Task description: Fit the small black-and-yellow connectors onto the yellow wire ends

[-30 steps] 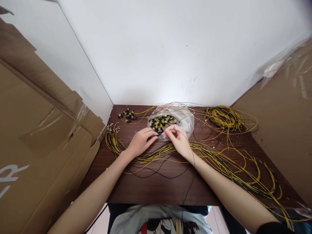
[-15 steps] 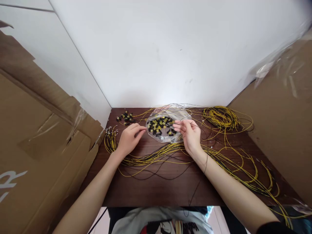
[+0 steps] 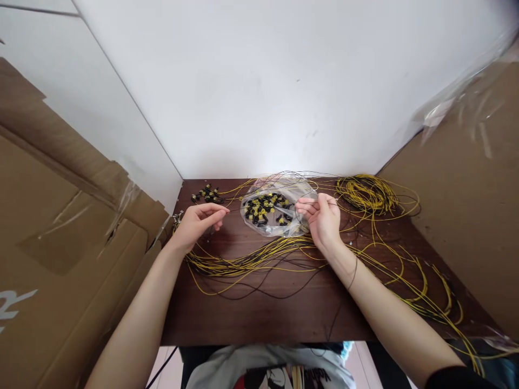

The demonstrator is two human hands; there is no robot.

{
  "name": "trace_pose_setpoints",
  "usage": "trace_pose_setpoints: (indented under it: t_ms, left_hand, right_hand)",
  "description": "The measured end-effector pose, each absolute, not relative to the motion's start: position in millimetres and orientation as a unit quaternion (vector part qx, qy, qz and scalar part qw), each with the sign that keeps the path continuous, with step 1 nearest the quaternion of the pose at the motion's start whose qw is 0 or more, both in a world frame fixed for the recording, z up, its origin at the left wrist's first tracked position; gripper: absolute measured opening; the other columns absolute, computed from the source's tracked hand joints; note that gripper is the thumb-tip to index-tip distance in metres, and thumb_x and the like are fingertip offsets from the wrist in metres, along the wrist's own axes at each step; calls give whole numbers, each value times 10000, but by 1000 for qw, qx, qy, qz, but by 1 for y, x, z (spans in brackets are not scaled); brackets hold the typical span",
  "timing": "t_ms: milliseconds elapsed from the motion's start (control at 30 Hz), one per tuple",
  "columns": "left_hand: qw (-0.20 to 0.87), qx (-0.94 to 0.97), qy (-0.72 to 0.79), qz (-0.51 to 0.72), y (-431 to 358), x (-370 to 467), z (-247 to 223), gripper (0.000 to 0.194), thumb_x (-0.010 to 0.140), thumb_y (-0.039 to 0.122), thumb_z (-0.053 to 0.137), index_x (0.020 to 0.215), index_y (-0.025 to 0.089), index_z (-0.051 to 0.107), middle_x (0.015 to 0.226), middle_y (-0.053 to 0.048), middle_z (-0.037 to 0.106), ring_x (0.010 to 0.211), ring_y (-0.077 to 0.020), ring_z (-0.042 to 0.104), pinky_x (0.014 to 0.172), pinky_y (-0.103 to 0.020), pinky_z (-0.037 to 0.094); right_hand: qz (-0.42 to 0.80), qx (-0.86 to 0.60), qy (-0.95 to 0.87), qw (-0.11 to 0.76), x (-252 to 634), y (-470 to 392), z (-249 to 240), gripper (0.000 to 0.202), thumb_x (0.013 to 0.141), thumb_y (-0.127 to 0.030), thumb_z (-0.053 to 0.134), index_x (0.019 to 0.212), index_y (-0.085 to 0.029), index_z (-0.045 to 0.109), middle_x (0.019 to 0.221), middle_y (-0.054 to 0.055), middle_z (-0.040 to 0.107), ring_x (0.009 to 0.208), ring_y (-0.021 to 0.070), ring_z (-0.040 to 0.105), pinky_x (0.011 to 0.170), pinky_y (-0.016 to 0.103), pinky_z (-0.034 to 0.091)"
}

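My left hand [image 3: 203, 224] pinches a thin dark wire [image 3: 239, 209] between thumb and fingertips, left of a clear plastic bag [image 3: 292, 186]. My right hand [image 3: 322, 216] is closed on a dark wire too, at the bag's right side, and some of it loops down over my right forearm. Whether both hands hold one and the same wire I cannot tell. In the bag's opening lie many small black and yellow connectors [image 3: 261, 208]. Below the hands a long bundle of yellow and black wires [image 3: 251, 259] stretches across the brown table [image 3: 243, 319].
A coil of yellow and black wire [image 3: 367, 194] lies at the back right. A small heap of connectors [image 3: 206, 193] sits at the back left. Cardboard boxes stand on the left [image 3: 68, 259] and right [image 3: 466, 189], with a white wall [image 3: 251, 92] behind.
My left hand has moved left, away from the bag, and my right hand slightly right. The gap between them is wider, with dark wire showing across part of it.
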State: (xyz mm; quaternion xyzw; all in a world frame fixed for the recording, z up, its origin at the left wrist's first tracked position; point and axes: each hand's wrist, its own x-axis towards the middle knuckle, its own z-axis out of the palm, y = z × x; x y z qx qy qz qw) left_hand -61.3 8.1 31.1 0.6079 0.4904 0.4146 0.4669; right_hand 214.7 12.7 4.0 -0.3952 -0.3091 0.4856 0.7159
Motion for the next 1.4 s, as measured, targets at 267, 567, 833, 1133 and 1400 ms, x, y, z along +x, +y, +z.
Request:
trace_pose_setpoints:
  t_ms: [267,567,833,1133,1400]
  left_hand:
    - [528,643,482,275,5,-58,31,323,731,413,664,854,114,667,664,-28,614,524,-76,495,466,-186,423]
    - [612,624,458,162,3,-60,33,323,745,406,653,868,107,664,741,-71,667,521,-80,540,460,-180,463]
    - [706,568,415,84,-2,-65,34,459,829,508,525,975,101,680,643,-89,667,348,-67,465,304,-159,333]
    - [657,584,429,207,2,-64,34,396,832,461,550,962,109,675,787,-111,687,516,-88,548,456,-191,440]
    - [549,669,466,183,5,-77,39,348,801,420,584,925,122,714,879,-117,709,639,-115,587,571,-216,487]
  right_hand:
    - [525,-391,-377,655,207,6,4,302,797,-487,576,833,-223,434,619,-34,652,505,100,605,507,217,484]
    - [550,-375,-421,616,204,1,4,307,803,-480,576,810,-174,561,628,5,649,501,100,579,492,218,452]
    - [539,-388,-431,611,202,0,3,322,804,-497,567,786,-175,566,636,16,655,498,105,580,491,225,459]
    - [520,-381,-417,640,204,0,3,305,810,-470,572,772,-167,569,622,17,657,485,101,580,470,215,444]
    - [461,-385,-357,716,212,6,7,283,845,-433,537,731,-174,547,637,13,663,516,100,609,500,211,478]
